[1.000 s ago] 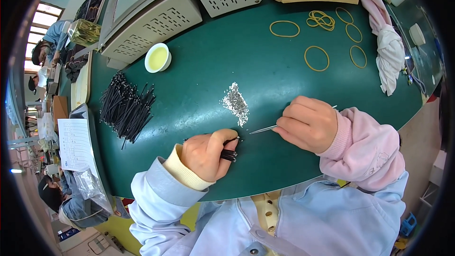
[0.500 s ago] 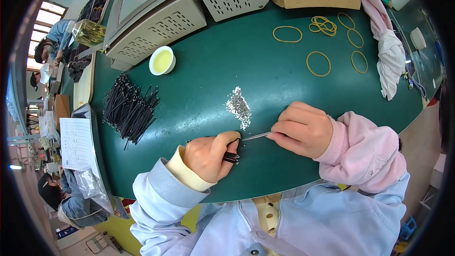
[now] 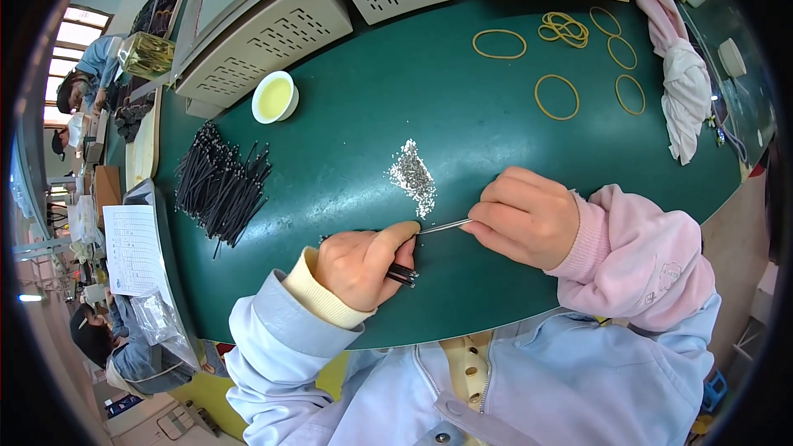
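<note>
My left hand is closed round several thin black cable pieces, whose ends poke out below the fingers. My right hand pinches metal tweezers that slant toward the left. Their tip meets the left thumb and forefinger; what it touches there is too small to make out. Just beyond the tip lies a small heap of tiny white and grey bits. A bundle of thin black cables with small end pieces rests on the table, left of my hands.
A white cup of yellowish liquid stands near a beige vented machine. Rubber bands lie at the far right, by a white cloth. A paper form sits at the left edge. Two people work further left.
The view has shifted slightly, so the table items appear a little higher. My hands keep nearly the same pose, with the tweezers still at the left fingertips.
</note>
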Demonstrator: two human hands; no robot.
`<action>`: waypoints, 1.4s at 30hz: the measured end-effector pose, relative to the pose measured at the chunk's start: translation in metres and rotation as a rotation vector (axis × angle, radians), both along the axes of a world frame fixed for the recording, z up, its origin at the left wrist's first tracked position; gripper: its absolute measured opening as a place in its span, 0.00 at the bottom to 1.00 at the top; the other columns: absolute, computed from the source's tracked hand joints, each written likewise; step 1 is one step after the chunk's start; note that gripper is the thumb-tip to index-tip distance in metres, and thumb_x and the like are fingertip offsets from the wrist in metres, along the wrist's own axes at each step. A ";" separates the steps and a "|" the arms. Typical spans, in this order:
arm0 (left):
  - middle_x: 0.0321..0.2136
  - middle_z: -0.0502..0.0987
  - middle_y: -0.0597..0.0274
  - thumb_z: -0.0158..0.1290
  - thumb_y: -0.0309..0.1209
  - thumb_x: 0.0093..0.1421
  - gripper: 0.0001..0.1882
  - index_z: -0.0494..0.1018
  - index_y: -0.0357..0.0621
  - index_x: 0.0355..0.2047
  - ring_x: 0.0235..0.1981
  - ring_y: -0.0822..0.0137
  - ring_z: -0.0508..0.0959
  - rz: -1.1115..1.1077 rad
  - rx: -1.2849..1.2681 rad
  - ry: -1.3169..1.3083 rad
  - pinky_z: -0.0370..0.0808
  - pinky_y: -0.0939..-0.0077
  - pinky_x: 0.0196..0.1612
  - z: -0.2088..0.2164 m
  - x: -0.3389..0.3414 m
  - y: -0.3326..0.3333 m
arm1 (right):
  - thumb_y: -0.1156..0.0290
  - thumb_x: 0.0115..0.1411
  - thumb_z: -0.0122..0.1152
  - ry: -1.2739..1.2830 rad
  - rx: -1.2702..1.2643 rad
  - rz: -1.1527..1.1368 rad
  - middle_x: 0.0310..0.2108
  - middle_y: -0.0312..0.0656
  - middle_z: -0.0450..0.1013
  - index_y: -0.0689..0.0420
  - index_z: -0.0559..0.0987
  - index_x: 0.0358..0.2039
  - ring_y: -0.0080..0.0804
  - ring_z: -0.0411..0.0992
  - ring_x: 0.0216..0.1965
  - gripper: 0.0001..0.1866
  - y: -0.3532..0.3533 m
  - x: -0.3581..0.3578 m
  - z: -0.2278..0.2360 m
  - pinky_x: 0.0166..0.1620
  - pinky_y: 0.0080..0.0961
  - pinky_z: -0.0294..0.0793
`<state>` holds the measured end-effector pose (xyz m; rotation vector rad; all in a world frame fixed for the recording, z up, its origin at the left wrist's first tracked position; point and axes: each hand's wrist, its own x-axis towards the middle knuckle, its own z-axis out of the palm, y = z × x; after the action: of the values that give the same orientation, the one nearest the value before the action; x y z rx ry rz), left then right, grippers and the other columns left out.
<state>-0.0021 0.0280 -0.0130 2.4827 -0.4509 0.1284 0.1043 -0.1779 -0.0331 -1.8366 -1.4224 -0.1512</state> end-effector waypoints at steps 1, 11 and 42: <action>0.15 0.72 0.59 0.52 0.17 0.49 0.11 0.69 0.36 0.35 0.14 0.62 0.73 -0.007 0.003 0.000 0.70 0.71 0.17 0.000 0.000 0.000 | 0.75 0.44 0.63 0.001 -0.002 -0.001 0.21 0.37 0.63 0.58 0.73 0.22 0.32 0.63 0.23 0.07 0.000 0.000 0.000 0.26 0.23 0.67; 0.12 0.69 0.57 0.54 0.18 0.45 0.14 0.69 0.36 0.35 0.13 0.61 0.72 -0.029 0.019 -0.045 0.70 0.71 0.17 0.001 0.002 0.000 | 0.74 0.45 0.62 -0.023 0.004 -0.009 0.21 0.37 0.63 0.58 0.72 0.22 0.32 0.64 0.24 0.06 -0.001 -0.001 -0.003 0.27 0.23 0.68; 0.15 0.71 0.58 0.55 0.21 0.47 0.13 0.69 0.37 0.35 0.15 0.61 0.74 0.047 0.010 -0.010 0.71 0.72 0.19 0.001 -0.001 -0.001 | 0.75 0.43 0.63 0.014 -0.004 0.002 0.22 0.37 0.64 0.58 0.73 0.21 0.32 0.64 0.24 0.07 0.001 0.000 0.001 0.26 0.24 0.68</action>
<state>-0.0035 0.0274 -0.0117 2.5040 -0.3977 0.1576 0.1045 -0.1772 -0.0322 -1.8365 -1.4160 -0.1347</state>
